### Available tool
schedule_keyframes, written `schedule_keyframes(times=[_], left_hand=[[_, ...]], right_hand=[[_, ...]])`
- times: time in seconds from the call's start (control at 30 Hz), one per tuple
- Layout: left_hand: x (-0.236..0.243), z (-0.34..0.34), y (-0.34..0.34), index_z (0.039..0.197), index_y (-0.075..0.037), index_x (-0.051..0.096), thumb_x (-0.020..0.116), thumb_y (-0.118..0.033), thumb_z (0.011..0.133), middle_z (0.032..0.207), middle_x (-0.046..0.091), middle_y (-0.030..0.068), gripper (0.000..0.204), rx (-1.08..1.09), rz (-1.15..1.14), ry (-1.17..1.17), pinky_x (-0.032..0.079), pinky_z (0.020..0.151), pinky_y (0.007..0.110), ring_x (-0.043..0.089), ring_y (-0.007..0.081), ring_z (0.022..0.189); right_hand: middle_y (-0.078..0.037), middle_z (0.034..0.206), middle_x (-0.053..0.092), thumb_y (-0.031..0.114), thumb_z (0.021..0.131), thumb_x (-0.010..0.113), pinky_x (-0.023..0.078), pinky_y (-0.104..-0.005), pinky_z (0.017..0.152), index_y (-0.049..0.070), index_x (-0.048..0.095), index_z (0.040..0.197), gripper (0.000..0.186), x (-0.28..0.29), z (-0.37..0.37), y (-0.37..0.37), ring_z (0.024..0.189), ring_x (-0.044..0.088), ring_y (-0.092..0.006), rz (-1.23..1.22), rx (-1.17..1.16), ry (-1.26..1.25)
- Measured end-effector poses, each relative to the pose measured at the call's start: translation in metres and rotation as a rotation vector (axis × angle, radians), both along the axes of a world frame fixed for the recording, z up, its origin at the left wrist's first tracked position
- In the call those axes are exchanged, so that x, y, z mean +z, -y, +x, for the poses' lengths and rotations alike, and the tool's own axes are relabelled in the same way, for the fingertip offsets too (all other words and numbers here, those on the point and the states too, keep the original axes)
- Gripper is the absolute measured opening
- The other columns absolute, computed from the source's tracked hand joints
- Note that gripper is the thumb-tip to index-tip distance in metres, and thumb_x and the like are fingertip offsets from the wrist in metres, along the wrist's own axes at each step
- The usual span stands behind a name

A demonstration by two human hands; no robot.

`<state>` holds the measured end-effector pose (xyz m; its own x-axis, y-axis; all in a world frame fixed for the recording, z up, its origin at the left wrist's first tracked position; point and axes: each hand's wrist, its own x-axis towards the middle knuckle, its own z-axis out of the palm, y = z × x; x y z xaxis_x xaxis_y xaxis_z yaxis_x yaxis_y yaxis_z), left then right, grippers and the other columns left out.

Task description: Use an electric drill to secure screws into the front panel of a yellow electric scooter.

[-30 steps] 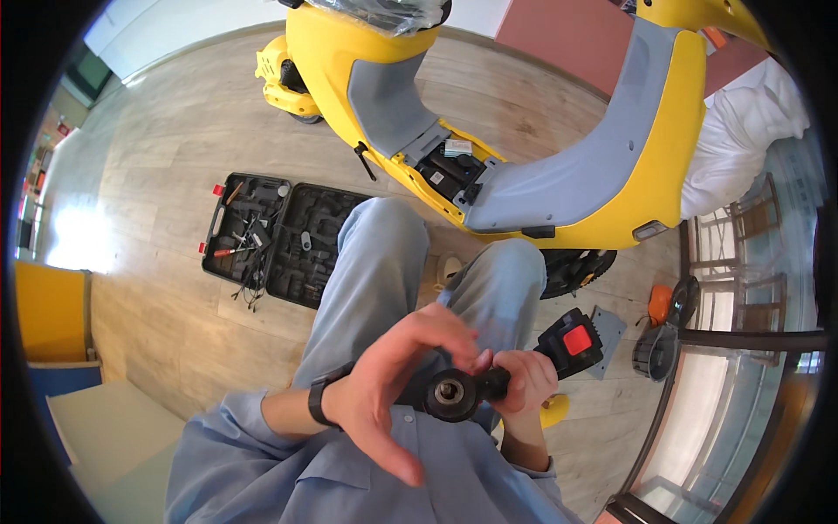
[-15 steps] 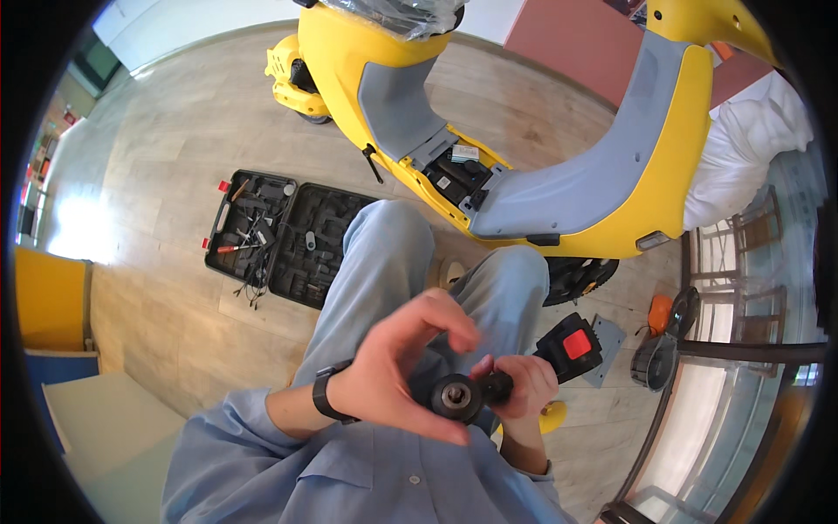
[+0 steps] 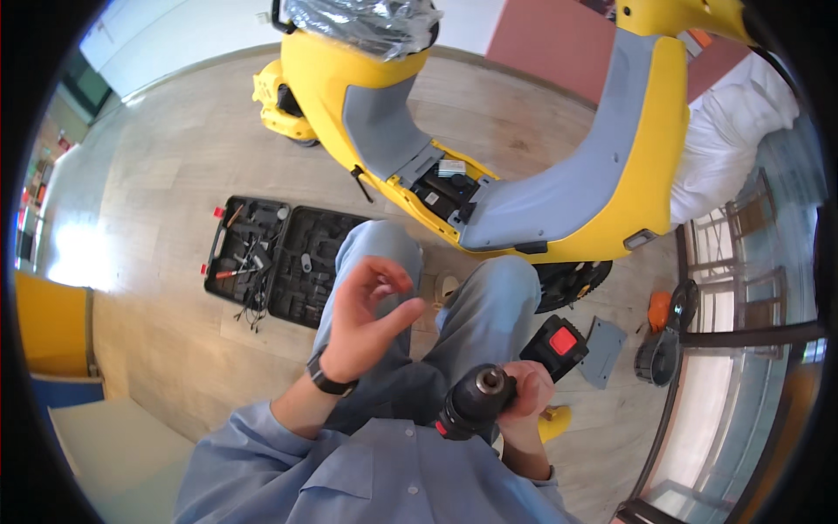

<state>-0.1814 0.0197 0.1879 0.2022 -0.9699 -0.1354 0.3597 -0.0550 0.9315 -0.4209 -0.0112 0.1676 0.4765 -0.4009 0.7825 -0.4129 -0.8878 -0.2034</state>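
Observation:
My right hand (image 3: pixel 529 390) is wrapped round the handle of a black cordless drill (image 3: pixel 476 402). Its metal nose points up toward me, and the black battery base with a red patch sticks out past the hand on the right. My left hand (image 3: pixel 367 316), with a dark band at the wrist, is raised over my left thigh. Its fingers are loosely curled, the thumb stands apart, and nothing is in it. Ahead of my knees stands a yellow scooter (image 3: pixel 640 148) with a grey footboard; an open compartment (image 3: pixel 445 186) in it shows black parts and a small pale box.
An open black tool case (image 3: pixel 281 262) with cables and tools lies on the floor to the left. On the right are a grey plate (image 3: pixel 602 352), a dark bin-like part (image 3: pixel 659 358) and an orange object (image 3: pixel 660 311). White wrapping (image 3: pixel 731 144) hangs by the scooter's front.
My left hand has come away from the drill's nose, moving up and left. The drill has tilted in my right hand, so more of its body shows. The whole view has shifted slightly.

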Motion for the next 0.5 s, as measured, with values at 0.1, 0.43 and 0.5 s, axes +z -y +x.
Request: schedule_keyframes(times=[0.1,0.43,0.5], left_hand=[[0.008,0.002,0.0,0.112,-0.001,0.053,0.085,-0.029,0.07,0.111,0.055,0.0097,0.06,-0.12,-0.194,0.055,0.038,0.093,0.033,0.052,0.0192,0.106],[-0.006,-0.002,0.007,0.098,-0.006,0.055,0.072,-0.007,0.079,0.098,0.056,0.0026,0.025,0.139,0.002,0.008,0.042,0.078,0.023,0.053,0.0081,0.092],[-0.008,0.003,0.005,0.101,-0.005,0.056,0.072,-0.013,0.08,0.096,0.056,0.003,0.028,0.092,-0.013,0.102,0.042,0.078,0.026,0.053,0.0095,0.09]], right_hand=[[0.0,0.069,0.057,0.003,0.074,0.07,0.043,-0.0275,0.048,0.005,0.025,0.141,0.081,0.007,0.0,0.006,0.052,0.055,-0.0168,0.048,0.009,-0.012],[-0.002,0.071,0.06,0.003,0.072,0.073,0.044,-0.0287,0.05,0.003,0.031,0.136,0.076,-0.001,-0.019,-0.005,0.052,0.055,-0.0185,0.261,-0.001,-0.084],[-0.002,0.07,0.06,0.002,0.072,0.073,0.044,-0.0287,0.05,0.003,0.032,0.135,0.075,0.006,-0.01,-0.001,0.052,0.055,-0.0188,0.222,0.001,-0.011]])
